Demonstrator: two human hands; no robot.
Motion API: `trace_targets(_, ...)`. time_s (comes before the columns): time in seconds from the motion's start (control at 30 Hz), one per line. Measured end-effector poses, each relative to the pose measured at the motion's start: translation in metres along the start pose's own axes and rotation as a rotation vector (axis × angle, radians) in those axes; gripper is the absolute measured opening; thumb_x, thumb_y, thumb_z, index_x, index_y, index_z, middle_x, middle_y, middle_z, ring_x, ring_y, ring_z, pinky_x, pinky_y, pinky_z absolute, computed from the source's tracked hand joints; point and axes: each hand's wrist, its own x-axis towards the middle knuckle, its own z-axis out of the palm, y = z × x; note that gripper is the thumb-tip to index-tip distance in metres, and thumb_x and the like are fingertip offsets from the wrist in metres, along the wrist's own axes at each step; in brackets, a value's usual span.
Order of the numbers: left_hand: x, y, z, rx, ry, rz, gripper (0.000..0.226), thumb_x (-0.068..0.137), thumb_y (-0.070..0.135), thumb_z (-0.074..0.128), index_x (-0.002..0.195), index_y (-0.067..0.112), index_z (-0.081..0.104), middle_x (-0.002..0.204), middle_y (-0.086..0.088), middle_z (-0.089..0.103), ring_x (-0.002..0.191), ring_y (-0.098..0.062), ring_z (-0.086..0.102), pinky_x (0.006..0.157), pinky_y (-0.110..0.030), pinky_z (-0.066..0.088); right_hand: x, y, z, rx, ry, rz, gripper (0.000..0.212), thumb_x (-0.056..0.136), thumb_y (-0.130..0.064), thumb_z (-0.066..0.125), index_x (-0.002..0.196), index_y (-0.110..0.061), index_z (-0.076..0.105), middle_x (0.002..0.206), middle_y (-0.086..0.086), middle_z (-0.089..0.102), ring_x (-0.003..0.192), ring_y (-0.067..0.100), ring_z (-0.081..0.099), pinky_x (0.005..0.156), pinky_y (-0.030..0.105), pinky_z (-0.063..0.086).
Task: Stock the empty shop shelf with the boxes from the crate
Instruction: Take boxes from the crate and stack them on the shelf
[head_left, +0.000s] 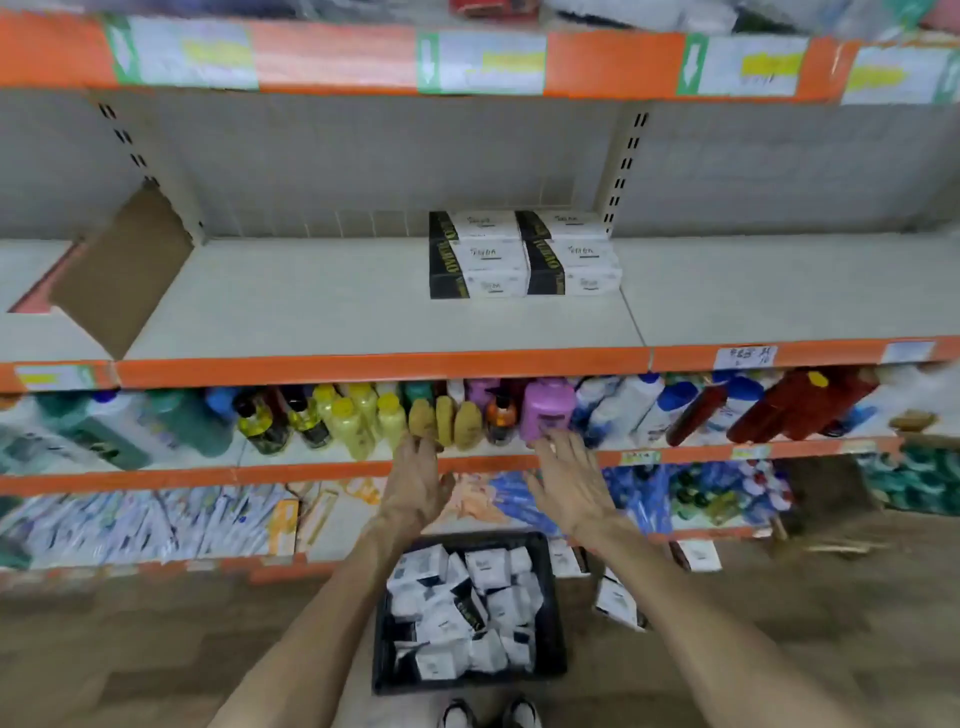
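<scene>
White boxes lie lengthwise along the shelf, black ends leftward; left hand, right hand spread, empty.

I can only half-read the stacked boxes toward the back edge of the shelf: their white tops seem to say "TANDA", and the gold lettering on their black ends is unclear. The price tags along the shelf's front edge are too blurred for me.

A shop aisle is shown: long shelves are edged in orange strips bearing price labels, bottles are ranked in rows below, and a crate of boxes is set on the floor.
</scene>
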Motion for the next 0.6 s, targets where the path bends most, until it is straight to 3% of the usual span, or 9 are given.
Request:
trace_targets(0.13, -0.020, -0.029, 0.032, -0.088, -0.025, -0.151, 0.034, 0.090, 0.015, 0.058, 0.121, 0.001, 0.054, 0.125, -0.020, 0.046, 0.113, -0.036, 0.049, 0.095, -0.039, 0.041, -0.022, 0.005, 0.035, -0.018, -0.095, 0.036, 0.047, 0.094, -0.033, 0.049, 0.134, -0.010, 0.042, 0.139, 0.013, 0.035, 0.130, 0.033, 0.030, 0.101, 0.042, 0.032)
trace_targets(0.27, -0.036, -0.060, 0.088, -0.095, -0.161, -0.292, 0.032, 0.090, 0.015, 0.057, 0.119, 0.002, 0.055, 0.121, -0.019, 0.049, 0.111, -0.035, 0.050, 0.097, -0.042, 0.042, -0.036, 0.018, 0.095, 0.034, -0.205, 0.052, 0.049, 0.095, -0.037, 0.047, 0.136, -0.010, 0.042, 0.135, 0.013, 0.038, 0.126, 0.031, 0.034, 0.103, 0.041, 0.033)
trace_targets(0.37, -0.041, -0.090, 0.139, -0.124, -0.188, -0.369, 0.031, 0.089, 0.011, 0.056, 0.119, 0.004, 0.056, 0.121, -0.018, 0.053, 0.112, -0.032, 0.051, 0.098, -0.037, 0.042, -0.042, 0.031, 0.153, 0.078, -0.299, 0.071, 0.047, 0.095, -0.036, 0.048, 0.132, -0.008, 0.043, 0.128, 0.014, 0.041, 0.120, 0.032, 0.038, 0.097, 0.042, 0.036)
trace_targets(0.47, -0.041, -0.128, 0.195, -0.131, -0.242, -0.489, 0.034, 0.089, 0.007, 0.052, 0.123, 0.008, 0.055, 0.118, -0.015, 0.056, 0.100, -0.028, 0.056, 0.086, -0.031, 0.046, -0.042, 0.044, 0.222, 0.135, -0.370, 0.092, 0.045, 0.093, -0.032, 0.052, 0.127, -0.003, 0.048, 0.122, 0.018, 0.046, 0.114, 0.036, 0.043, 0.094, 0.045, 0.039)
trace_targets(0.6, -0.043, -0.182, 0.285, -0.096, -0.296, -0.552, 0.029, 0.084, 0.008, 0.057, 0.113, 0.006, 0.059, 0.114, -0.017, 0.056, 0.108, -0.034, 0.052, 0.087, -0.035, 0.044, -0.043, 0.065, 0.325, 0.214, -0.479, 0.160, 0.043, 0.093, -0.035, 0.054, 0.124, -0.005, 0.047, 0.124, 0.018, 0.045, 0.117, 0.035, 0.042, 0.094, 0.045, 0.038)
